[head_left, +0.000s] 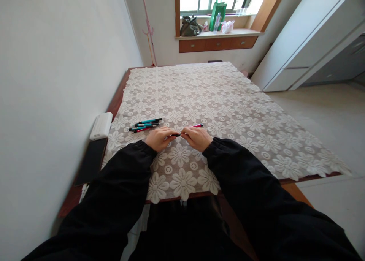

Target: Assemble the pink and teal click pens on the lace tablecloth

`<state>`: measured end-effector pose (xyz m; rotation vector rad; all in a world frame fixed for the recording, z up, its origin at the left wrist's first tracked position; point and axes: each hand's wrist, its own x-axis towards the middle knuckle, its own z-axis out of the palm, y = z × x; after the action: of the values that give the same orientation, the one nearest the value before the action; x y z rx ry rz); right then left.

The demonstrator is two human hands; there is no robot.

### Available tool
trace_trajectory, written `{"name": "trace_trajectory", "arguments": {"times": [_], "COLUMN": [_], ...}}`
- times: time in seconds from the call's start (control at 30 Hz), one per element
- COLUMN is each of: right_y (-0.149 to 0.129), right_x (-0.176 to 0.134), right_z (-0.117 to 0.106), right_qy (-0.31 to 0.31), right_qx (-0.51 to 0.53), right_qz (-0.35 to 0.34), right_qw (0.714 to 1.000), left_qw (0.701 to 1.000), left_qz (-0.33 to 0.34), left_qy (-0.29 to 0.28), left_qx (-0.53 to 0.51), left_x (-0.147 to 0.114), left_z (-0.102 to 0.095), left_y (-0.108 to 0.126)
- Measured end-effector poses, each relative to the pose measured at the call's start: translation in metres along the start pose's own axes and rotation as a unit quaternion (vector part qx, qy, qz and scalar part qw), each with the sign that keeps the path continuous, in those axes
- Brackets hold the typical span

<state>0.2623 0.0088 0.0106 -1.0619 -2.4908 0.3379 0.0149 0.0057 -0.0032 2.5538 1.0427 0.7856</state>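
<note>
Thumb and fingers of my left hand (161, 138) pinch a small dark pen part (177, 135) just above the tablecloth. My right hand (197, 138) is closed too, its fingertips meeting the right end of that part; most of the piece is hidden by my fingers. Just beyond my right hand lies a red pen (196, 125) with a black end. To the left, past my left hand, several teal and black pens (147, 121) lie in a loose pile, with some red showing at its near side.
A flowered lace tablecloth (228, 97) covers the table. Along the left edge, by the wall, are a white box-shaped device (101, 126) and a flat black item (90, 161). Bags, including a green one (218, 16), stand on the far windowsill (199, 35). A white cabinet (296, 37) is at right.
</note>
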Motion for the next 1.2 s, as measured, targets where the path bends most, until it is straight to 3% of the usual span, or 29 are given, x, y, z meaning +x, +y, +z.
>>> {"name": "trace_trajectory", "arguments": {"times": [0.13, 0.33, 0.47, 0.6, 0.87, 1.2], "right_y": [-0.002, 0.003, 0.008, 0.01, 0.009, 0.013], "right_x": [-0.002, 0.0, 0.001, 0.001, 0.001, 0.0], "right_z": [0.001, 0.006, 0.006, 0.002, 0.001, 0.004], "right_qy": [0.044, 0.112, 0.122, 0.091, 0.01, 0.008], "right_qx": [0.055, 0.194, 0.157, 0.096, 0.075, 0.063], "right_qz": [-0.008, 0.043, 0.067, 0.04, 0.027, 0.015], "right_qw": [0.997, 0.974, 0.978, 0.99, 0.997, 0.998], "left_qw": [1.0, 0.998, 0.997, 0.998, 0.999, 1.0], "left_qz": [-0.012, -0.013, -0.017, 0.006, 0.036, 0.022], "left_qy": [0.019, 0.057, 0.073, 0.062, 0.03, -0.005], "left_qx": [0.009, 0.012, 0.018, 0.02, 0.008, 0.006], "left_x": [0.0, -0.001, -0.001, -0.001, -0.002, -0.003], "left_z": [-0.001, 0.0, -0.001, -0.002, -0.002, -0.002], "left_y": [0.001, 0.001, 0.0, 0.0, -0.003, 0.002]}}
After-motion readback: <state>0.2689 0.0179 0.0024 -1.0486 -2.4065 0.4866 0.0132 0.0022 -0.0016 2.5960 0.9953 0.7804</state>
